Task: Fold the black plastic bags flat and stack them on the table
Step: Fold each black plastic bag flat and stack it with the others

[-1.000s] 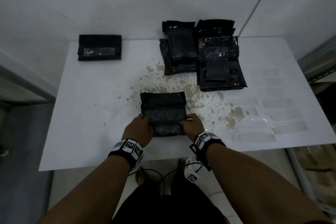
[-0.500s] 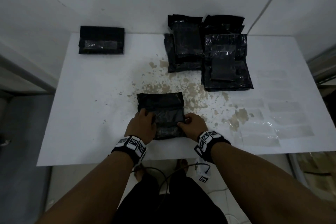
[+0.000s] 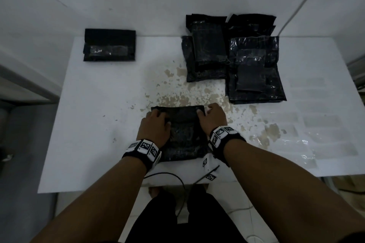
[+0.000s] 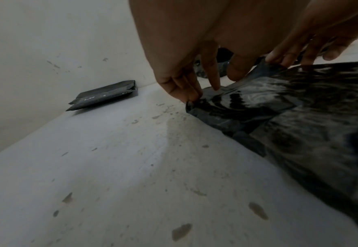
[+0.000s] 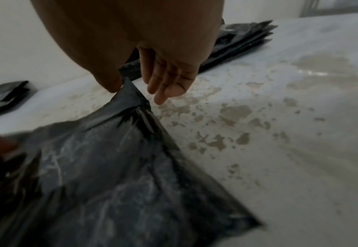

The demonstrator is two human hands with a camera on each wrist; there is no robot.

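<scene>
White table [image 3: 94,124] set into a corner of white walls; dim light. Tabletop has brown patches of worn or stained surface near the middle [image 3: 177,98], and faint clear strips at the right side [image 3: 325,124], hard to make out.

Black bag [image 3: 183,134] lies near the front edge, between both hands. Left hand [image 3: 156,126] is at its far left corner; in the left wrist view the fingers [image 4: 186,90] are curled and pinch that corner, thumb on top of the plastic. Right hand [image 3: 213,118] is at the far right corner; in the right wrist view the thumb [image 5: 110,83] meets the raised corner of the bag [image 5: 129,93], remaining fingers [image 5: 165,83] loosely extended beside it. The index finger is hidden behind the plastic, so the pinch is only partly seen.

Folded stack [image 3: 110,47] sits at the far left against the wall. Pile of unfolded bags [image 3: 237,61] at the far right, overlapping; count cannot be told. Wrist views are blurred at the bag's near part.
</scene>
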